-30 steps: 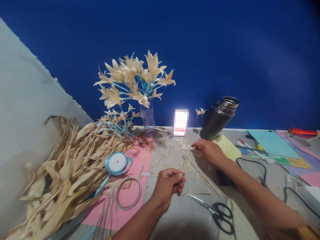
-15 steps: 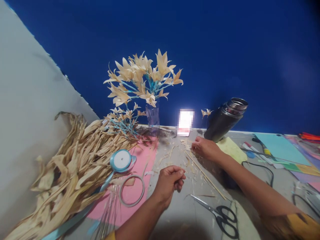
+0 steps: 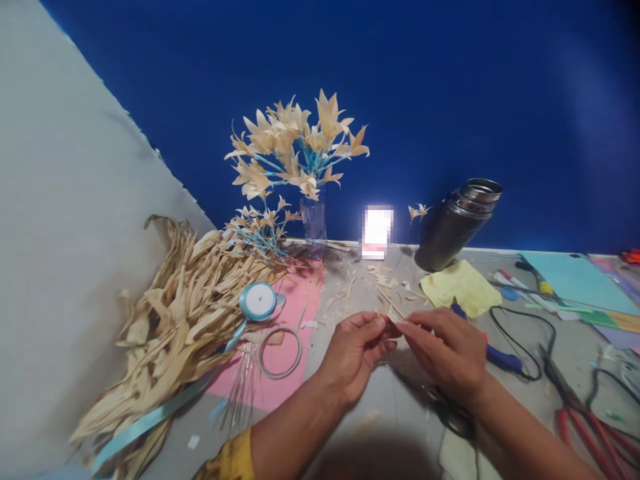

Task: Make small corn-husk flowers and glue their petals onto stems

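My left hand [image 3: 356,352] and my right hand [image 3: 443,347] meet over the grey table, fingertips together in a pinch. Whatever lies between the fingertips is too small to make out. Scissors [image 3: 454,421] lie beneath my right hand, which hides part of them. Just beyond my fingers are thin dry sticks [image 3: 390,298] and scattered husk scraps [image 3: 345,290]. Left of my hands, a spool of light blue ribbon [image 3: 257,301], a tape ring [image 3: 261,353] and thin wires [image 3: 240,387] rest on or beside pink paper [image 3: 280,390].
Dried corn husks [image 3: 190,320] are heaped at left. Pale husk flowers [image 3: 290,140] stand in a clear vase [image 3: 314,230] before the blue wall. A dark flask [image 3: 450,230] leans at back right. Yellow paper [image 3: 460,287], a blue-handled tool [image 3: 503,360] and red-handled pliers [image 3: 575,407] lie at right.
My right hand has come back from the scraps near the flask to meet my left hand. My left hand has moved slightly right and up. The view has shifted, showing the red-handled pliers.
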`<state>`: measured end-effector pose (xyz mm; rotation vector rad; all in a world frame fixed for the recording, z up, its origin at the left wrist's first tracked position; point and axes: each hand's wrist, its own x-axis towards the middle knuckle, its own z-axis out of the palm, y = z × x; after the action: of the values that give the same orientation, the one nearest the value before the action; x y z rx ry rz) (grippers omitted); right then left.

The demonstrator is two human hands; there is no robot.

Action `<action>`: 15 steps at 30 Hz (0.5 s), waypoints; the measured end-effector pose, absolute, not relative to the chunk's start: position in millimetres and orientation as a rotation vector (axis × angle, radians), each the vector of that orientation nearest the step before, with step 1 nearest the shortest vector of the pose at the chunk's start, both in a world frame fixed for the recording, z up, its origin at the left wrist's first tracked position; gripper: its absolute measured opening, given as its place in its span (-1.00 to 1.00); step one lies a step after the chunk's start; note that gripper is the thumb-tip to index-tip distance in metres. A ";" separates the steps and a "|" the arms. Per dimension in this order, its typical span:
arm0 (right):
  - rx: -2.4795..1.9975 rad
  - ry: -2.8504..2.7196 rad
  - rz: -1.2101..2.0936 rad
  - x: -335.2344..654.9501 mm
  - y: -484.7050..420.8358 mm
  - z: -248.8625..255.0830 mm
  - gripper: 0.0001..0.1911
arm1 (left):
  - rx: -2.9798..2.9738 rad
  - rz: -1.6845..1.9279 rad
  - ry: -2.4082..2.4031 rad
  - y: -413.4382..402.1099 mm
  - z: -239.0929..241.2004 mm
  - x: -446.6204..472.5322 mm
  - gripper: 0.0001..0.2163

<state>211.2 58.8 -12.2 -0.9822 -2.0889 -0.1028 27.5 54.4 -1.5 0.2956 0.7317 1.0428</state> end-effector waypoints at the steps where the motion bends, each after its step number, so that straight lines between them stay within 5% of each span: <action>1: -0.944 -2.115 -0.132 211.4 53.9 -14.8 -0.75 | 0.310 1.083 0.742 51.1 0.8 28.7 -0.73; 10: -0.960 -2.123 -0.345 200.0 44.9 -18.2 -0.76 | 0.375 1.208 0.808 42.9 -2.1 38.0 -0.73; 15: -1.035 -2.137 -0.187 192.7 46.3 -16.9 -0.75 | 0.380 1.238 0.832 48.5 -9.4 42.9 -0.72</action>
<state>192.7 46.3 -16.9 -1.0347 -2.1373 -0.1867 42.9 48.5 -9.4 0.3800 0.8317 1.2384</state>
